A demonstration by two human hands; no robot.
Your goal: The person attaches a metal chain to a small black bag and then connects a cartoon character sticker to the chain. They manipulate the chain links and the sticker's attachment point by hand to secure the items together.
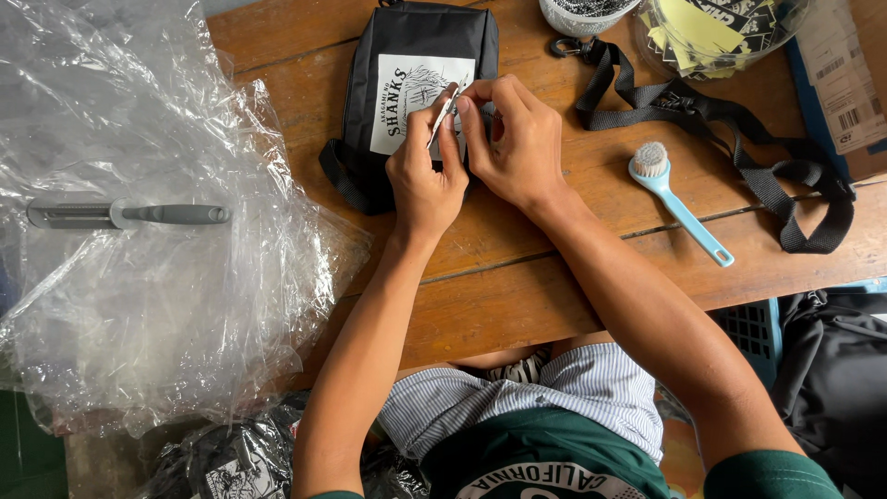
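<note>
A small black pouch bag [407, 42] with a white printed panel lies on the wooden table [517, 277]. Both my hands are raised just over its lower right part. My left hand [425, 176] pinches a thin silvery metal piece [445, 113] between thumb and fingers. My right hand [513, 139] meets it at the top end, fingertips closed on the same piece. The part of the bag under my hands is hidden.
A heap of clear plastic bags [139, 277] covers the left side, with a grey-handled tool [129, 214] on it. A black webbing strap [739, 148], a light blue brush [679, 203], a white mesh cup [582, 14] and a plastic tub of cards [721, 32] lie at the right.
</note>
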